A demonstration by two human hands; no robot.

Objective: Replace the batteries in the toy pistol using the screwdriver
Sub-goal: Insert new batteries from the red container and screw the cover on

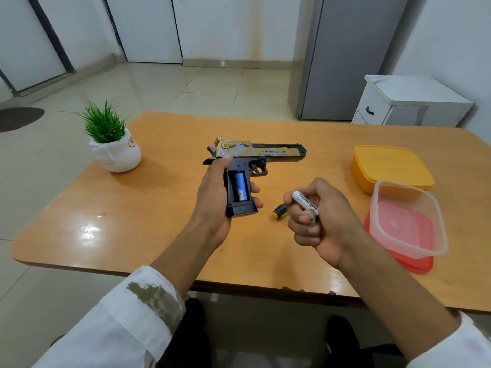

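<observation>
Wooden table (159, 208), tiled floor (186, 86), grey fridge (345, 62) behind. Left hand (212, 197) grips toy pistol (255, 152) over the table, blue battery (240, 185) inside. Right hand (318, 219) clutches white battery (305, 204). Screwdriver (280, 211) on table, mostly hidden behind right hand.

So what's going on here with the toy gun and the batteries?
A person is changing the batteries in a toy pistol. The left hand grips the pistol by its handle, with the battery compartment open and one blue battery sitting inside. The right hand holds a white battery, not yet put in. The screwdriver lies on the table, partly hidden behind that hand.
</observation>
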